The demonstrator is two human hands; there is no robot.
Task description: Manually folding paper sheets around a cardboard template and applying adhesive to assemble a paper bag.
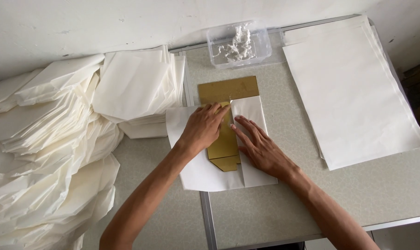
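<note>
While both hands press flat on the work, the head view shows one item under way: a white paper sheet [198, 173] lying on the grey desk [284, 203], folded around a gold card template [225, 148]. Left hand [203, 127]: fingers together and extended, palm down on the left flap and across the gold card, holding nothing. Right hand [261, 150]: fingers spread, flat on the right flap [251, 111], which is already turned over the card's right edge. Status, as judged: right flap folded; left flap laid only partly over, with a strip of gold showing between the two; the card's top end [228, 89] and angled bottom corner [226, 163] lie uncovered, so the ends appear unfolded. Stock at right: a stack of flat white sheets [353, 92], well apart from the hands. At back: a clear plastic tub [240, 44] holding white paste-like matter, untouched. At left: a large heap of folded white paper pieces [52, 153], with a neater pile [138, 88] just beside the sheet.
</note>
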